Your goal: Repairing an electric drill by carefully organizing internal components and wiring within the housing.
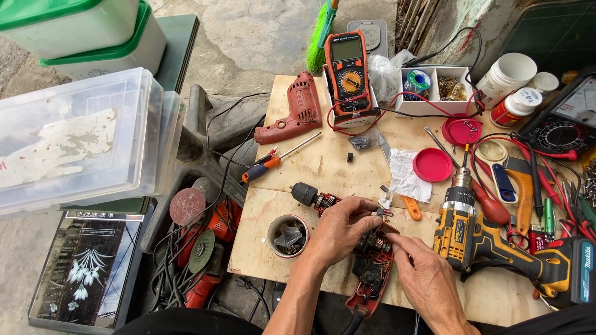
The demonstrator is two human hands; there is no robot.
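Your opened red drill [347, 248] lies on the wooden board with its shell half off, black chuck pointing upper left, motor and dark gears bared. A small part [383, 213], maybe a switch piece, sits at its upper edge.

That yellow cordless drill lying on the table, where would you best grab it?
Probably by the black-and-yellow handle of the yellow cordless drill, coming from above. It lies on its side on the wooden table, handle running right toward the battery, chuck pointing away; the right hand is closest.
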